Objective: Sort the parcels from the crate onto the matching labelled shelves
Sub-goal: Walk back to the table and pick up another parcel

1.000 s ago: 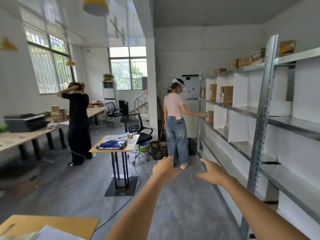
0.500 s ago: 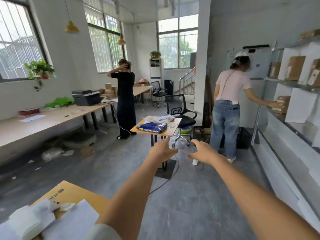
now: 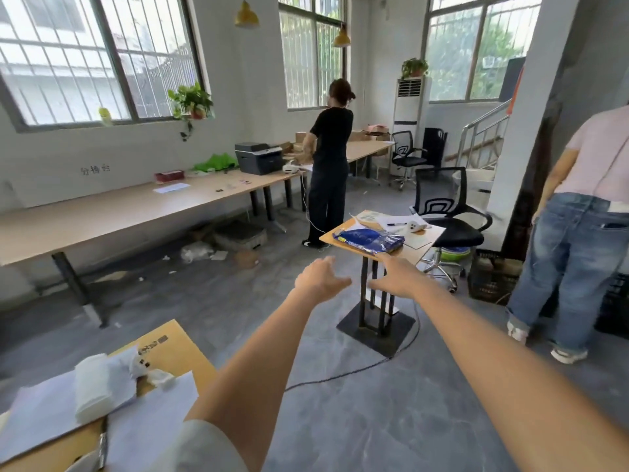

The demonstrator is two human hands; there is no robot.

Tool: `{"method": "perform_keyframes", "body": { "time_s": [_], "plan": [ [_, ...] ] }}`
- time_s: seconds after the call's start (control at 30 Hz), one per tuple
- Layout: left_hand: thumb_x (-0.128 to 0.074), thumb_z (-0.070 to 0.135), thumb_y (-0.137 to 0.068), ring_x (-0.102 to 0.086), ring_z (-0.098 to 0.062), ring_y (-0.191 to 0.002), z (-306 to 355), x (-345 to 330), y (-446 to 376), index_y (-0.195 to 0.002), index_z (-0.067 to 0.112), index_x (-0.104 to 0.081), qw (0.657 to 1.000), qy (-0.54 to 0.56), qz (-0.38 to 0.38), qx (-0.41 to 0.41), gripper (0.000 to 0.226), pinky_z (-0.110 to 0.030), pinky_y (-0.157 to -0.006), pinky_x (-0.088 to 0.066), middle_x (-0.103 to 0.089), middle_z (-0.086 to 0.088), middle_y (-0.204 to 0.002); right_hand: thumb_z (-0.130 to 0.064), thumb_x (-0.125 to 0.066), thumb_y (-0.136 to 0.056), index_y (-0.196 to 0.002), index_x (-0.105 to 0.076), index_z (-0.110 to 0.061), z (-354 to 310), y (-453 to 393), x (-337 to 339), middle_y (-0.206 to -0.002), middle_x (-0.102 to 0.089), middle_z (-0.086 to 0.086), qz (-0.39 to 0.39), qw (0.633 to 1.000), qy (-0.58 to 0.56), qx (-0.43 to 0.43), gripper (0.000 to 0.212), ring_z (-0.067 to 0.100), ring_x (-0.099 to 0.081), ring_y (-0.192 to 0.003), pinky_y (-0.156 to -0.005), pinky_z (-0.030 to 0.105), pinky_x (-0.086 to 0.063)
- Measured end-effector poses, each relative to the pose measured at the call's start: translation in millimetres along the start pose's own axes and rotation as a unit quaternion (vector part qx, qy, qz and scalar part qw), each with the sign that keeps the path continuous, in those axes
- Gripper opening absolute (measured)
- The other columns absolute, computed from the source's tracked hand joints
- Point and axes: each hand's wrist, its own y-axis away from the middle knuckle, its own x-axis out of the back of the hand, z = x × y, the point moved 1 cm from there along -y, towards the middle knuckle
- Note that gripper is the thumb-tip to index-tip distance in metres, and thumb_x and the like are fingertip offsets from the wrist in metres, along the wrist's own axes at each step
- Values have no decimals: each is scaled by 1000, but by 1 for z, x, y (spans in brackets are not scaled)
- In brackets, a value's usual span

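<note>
Nearest the camera, at lower left, a tan table [image 3: 177, 342] carries loose white sheets [image 3: 51, 413] and a crumpled white wrapper [image 3: 102, 379], laid untidily as though set down in passing. Both forearms extend forward over bare grey floor [image 3: 357, 420]. The left hand [image 3: 320, 279] is empty, fingers loosely spread and slightly curled; the right hand [image 3: 396, 277] is likewise empty and open, palm down. Held level and close together with nothing between them, they read as hands in transit rather than at work. Just beyond them stands a small pedestal table [image 3: 418, 247] bearing a blue plastic package [image 3: 369, 240], papers and a pen. Further right, a black crate [image 3: 493, 277] sits on the floor beside a person in jeans [image 3: 585, 233]; its contents are too dark to confirm, but it is the likely source of parcels. No parcel is held, and no labelled shelf is in view. A long workbench [image 3: 119, 212] along the window wall holds a printer [image 3: 258, 158], with a person in black [image 3: 328, 165] standing at its far end. Judgement: the next parcel is not yet collected.
</note>
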Motion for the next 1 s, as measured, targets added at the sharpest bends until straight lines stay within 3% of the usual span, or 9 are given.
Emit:
{"method": "perform_keyframes", "body": {
  "time_s": [0.1, 0.2, 0.33, 1.0],
  "plan": [
    [-57, 43, -85, -45, -27, -132, -21, 1, -45, -148, 20, -32, 1000, -6, 7, 28, 71, -42, -104, -43, -42, -6, -148, -41, -65, -80, -146, -28, -15, -10, -54, -4, -131, -50, 6, -9, 999, 9, 33, 81, 23, -50, -118, -92, 35, -43],
    [-57, 43, -84, -44, -27, -133, -45, 6, -96, -147, 20, -33, 998, -13, 22, 55, 72, -42, -104, -42, -42, -5, -148, -41, -64, -82, -148, -22, -15, -22, -111, -10, -148, -40, 10, -18, 998, 19, 62, 83, 27, -43, -131, -102, 37, -40],
    [-57, 44, -83, -42, -27, -134, -76, 18, -161, -147, 20, -33, 996, -12, 28, 87, 73, -41, -105, -41, -41, -4, -148, -39, -63, -83, -150, -19, -17, -40, -184, -16, -154, -32, 8, -38, 996, 33, 79, 83, 27, -36, -138, -107, 39, -37],
    [-53, 37, -87, -42, -24, -135, -196, 71, -414, -149, 23, -31, 962, -1, 103, 253, 67, -40, -102, -41, -40, -3, -150, -45, -57, -83, -148, -22, -22, -119, -519, -67, -149, -35, 5, -141, 971, 58, 187, 77, 27, -40, -134, -101, 40, -38]
  ]
}}
